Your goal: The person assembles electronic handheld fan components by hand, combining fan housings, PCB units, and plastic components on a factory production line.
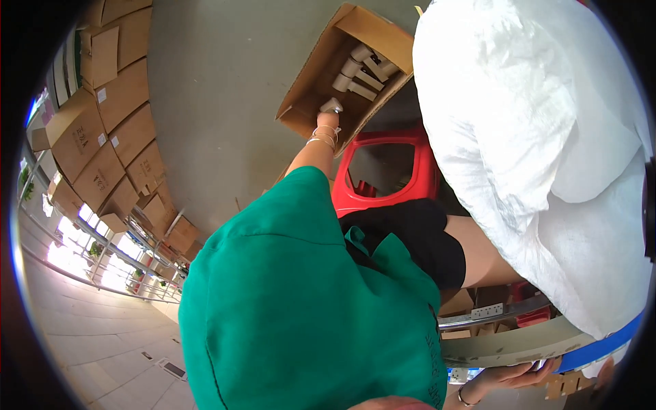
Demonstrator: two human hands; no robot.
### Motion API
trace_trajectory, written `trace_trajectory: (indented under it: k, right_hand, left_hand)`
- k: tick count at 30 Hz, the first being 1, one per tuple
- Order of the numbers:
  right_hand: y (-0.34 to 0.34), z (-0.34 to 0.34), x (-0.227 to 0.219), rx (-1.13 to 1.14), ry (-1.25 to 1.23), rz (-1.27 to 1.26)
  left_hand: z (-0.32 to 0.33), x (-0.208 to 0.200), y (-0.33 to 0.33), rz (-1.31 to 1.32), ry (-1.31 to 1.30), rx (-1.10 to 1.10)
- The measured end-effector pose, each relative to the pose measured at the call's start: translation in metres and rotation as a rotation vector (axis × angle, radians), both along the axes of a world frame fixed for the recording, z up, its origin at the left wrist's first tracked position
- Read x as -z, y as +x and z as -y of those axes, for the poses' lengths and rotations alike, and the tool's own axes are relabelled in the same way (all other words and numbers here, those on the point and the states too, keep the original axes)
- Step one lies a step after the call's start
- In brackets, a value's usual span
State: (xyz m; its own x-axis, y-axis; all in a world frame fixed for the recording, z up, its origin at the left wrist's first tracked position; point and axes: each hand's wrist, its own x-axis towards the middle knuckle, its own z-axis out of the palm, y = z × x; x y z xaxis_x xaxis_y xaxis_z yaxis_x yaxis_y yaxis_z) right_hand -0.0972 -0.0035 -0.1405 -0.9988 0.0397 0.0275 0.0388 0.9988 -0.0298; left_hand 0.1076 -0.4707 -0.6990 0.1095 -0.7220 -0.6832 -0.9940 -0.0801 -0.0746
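My left hand (328,119) reaches out from a green sleeve, bracelets at the wrist, into an open cardboard box (301,85). It is closed on a small white piece (331,105), partly hidden by the fingers. Beyond it in the box lie several white cylindrical pieces (350,67) with flat strips sticking out. At the lower right, my right hand (512,374), with a dark band at the wrist, lies along the blue-edged table (601,352). Its fingers look stretched out, partly hidden by the edge. A large white sheet-like bag (499,89) covers the tabletop.
A red plastic stool (429,167) stands beside the box, near my legs. Stacked cardboard cartons (102,137) line the left side across the grey floor (205,82). A power strip (486,312) is fixed to a metal rail under the table. Another hand (605,374) shows faintly at the far right.
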Motion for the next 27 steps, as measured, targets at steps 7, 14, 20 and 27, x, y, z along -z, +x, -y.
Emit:
trace_trajectory:
  k: [7,14,20,27]
  right_hand:
    - [0.002,0.006,-0.005,0.018,0.086,0.01]
    - [0.001,0.003,-0.001,0.042,-0.006,0.017]
    - [0.006,-0.004,0.0,0.073,-0.079,0.012]
    - [0.005,-0.005,-0.01,0.037,0.098,0.079]
  left_hand:
    - [-0.036,0.011,-0.01,0.005,0.13,0.173]
    - [-0.011,0.108,0.044,0.121,0.002,0.151]
    - [-0.035,0.127,0.057,0.149,0.417,0.495]
    - [-0.056,0.089,0.017,0.074,0.644,0.57]
